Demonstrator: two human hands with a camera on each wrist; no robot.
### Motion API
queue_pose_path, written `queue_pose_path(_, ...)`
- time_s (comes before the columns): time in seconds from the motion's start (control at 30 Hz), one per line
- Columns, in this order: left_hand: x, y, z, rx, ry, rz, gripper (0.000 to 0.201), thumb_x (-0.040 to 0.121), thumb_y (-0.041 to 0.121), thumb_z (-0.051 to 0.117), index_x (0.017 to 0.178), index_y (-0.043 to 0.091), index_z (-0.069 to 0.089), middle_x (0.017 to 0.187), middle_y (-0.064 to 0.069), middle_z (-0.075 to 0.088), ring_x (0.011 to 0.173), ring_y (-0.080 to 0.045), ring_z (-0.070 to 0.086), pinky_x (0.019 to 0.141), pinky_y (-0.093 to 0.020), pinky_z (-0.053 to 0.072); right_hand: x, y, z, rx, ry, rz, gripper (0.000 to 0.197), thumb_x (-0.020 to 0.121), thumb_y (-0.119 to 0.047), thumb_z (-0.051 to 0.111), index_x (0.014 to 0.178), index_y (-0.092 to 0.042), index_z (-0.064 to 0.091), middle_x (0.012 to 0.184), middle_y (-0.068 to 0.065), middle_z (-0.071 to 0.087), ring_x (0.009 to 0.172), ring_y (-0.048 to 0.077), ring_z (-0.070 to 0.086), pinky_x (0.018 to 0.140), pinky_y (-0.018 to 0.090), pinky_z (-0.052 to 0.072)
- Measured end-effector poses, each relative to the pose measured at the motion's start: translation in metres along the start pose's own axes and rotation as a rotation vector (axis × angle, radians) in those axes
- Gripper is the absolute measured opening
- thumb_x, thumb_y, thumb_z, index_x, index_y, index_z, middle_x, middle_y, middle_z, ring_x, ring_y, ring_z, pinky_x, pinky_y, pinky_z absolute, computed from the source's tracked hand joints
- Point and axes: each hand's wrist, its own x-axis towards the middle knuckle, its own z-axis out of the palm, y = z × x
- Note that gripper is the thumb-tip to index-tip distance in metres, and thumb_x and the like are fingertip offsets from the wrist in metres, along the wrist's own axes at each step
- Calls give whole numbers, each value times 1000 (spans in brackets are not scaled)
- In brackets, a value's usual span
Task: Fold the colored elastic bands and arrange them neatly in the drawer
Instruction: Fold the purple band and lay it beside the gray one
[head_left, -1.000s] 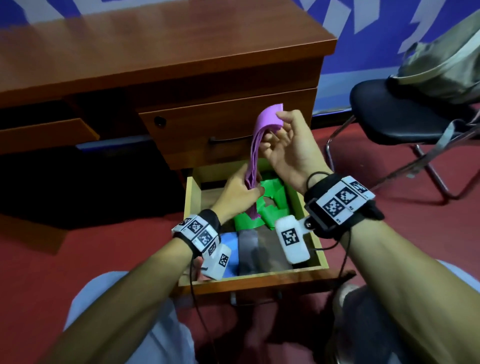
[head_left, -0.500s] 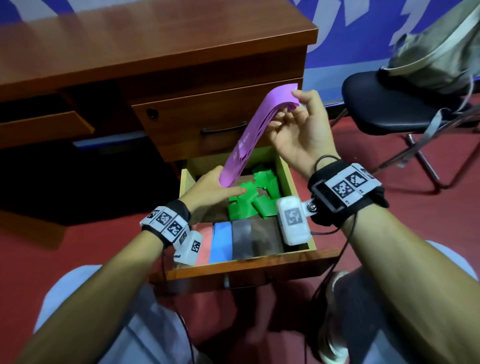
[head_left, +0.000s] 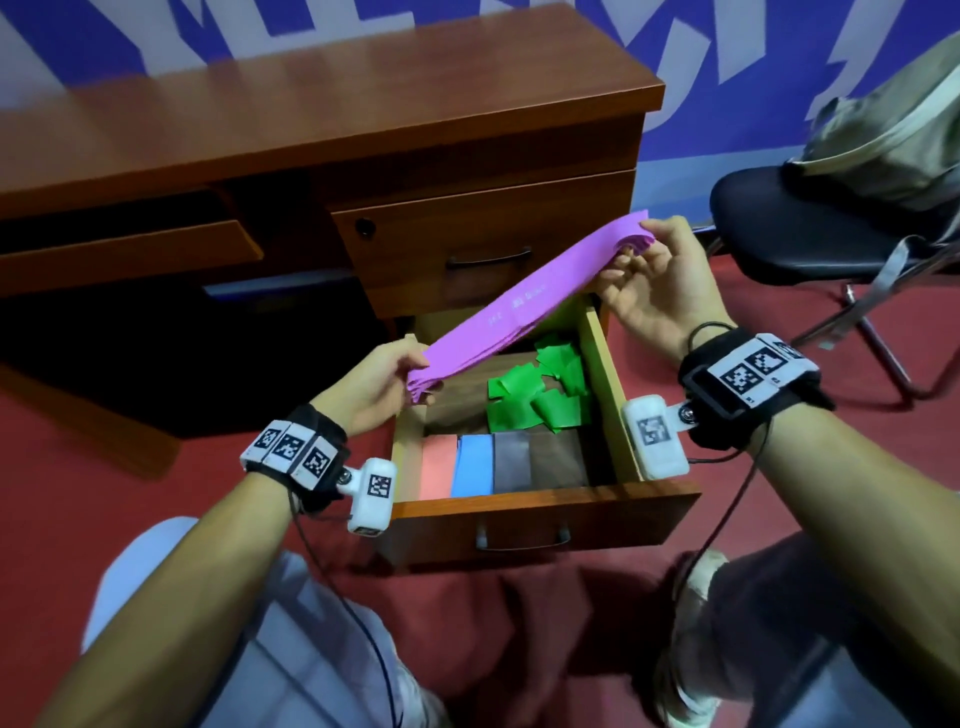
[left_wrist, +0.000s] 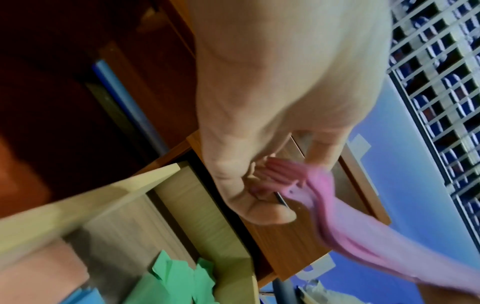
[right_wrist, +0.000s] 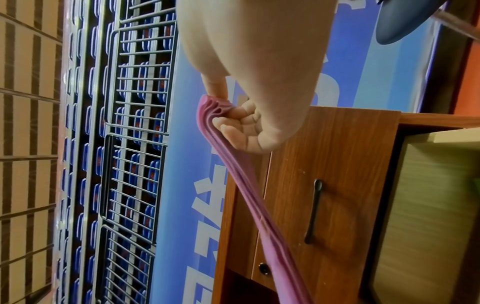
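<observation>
A purple elastic band (head_left: 524, 306), folded in several layers, stretches diagonally above the open drawer (head_left: 540, 506). My left hand (head_left: 384, 379) pinches its lower end (left_wrist: 283, 181) over the drawer's left side. My right hand (head_left: 649, 270) pinches its upper end (right_wrist: 215, 111) up near the closed drawer front. Inside the drawer, a green band (head_left: 540, 395) lies crumpled at the back right. Folded pink (head_left: 436, 467), blue (head_left: 474, 465) and grey (head_left: 511, 462) bands lie side by side along the front.
The drawer belongs to a brown wooden desk (head_left: 311, 119) with a closed drawer (head_left: 488, 244) above it. A black chair (head_left: 810, 228) carrying a grey bag (head_left: 893, 135) stands at the right. Red floor surrounds my knees (head_left: 228, 649).
The purple band went from hanging bunched and nearly vertical to being pulled out long and diagonal. My left hand moved left and down with one end; my right hand moved right.
</observation>
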Motion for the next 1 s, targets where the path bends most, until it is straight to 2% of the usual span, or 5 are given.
queue_pose_path(0.13,-2,1,0,-40,108,-49,17,92,-7,51,95,1,66,68,-5,73,66,-10,68,56,-18,53,-3,-7,0,-72,15,-26,27,92,-19,49,65,-14,52,62,-2,43,55,9,44,54,19,35)
queue_pose_path(0.33,13,-3,1,-41,302,-9,30,80,-11,76,109,0,73,98,-15,77,82,-18,75,62,-21,59,4,1,-7,-614,115,-54,14,92,-20,55,78,-16,56,60,-3,48,46,10,47,51,23,38)
queue_pose_path(0.6,17,-6,34,-32,206,47,33,81,0,81,112,5,73,90,-10,77,73,-13,73,66,-19,58,6,50,-13,-1286,-18,-16,23,96,-21,58,75,-13,64,64,-2,55,53,9,54,54,24,42)
queue_pose_path(0.77,12,-12,51,-19,178,33,27,86,1,77,112,6,71,87,-6,76,71,-9,72,65,-18,58,1,75,-12,-1416,-95,0,22,92,-25,60,74,-13,59,65,5,58,61,22,59,52,29,45)
queue_pose_path(1.0,0,-16,62,-26,154,68,16,89,-4,69,104,2,72,92,-14,74,82,-19,71,73,-28,62,-10,88,-12,-1503,-152,-19,18,90,-23,62,77,-10,61,63,2,63,52,9,56,51,22,47)
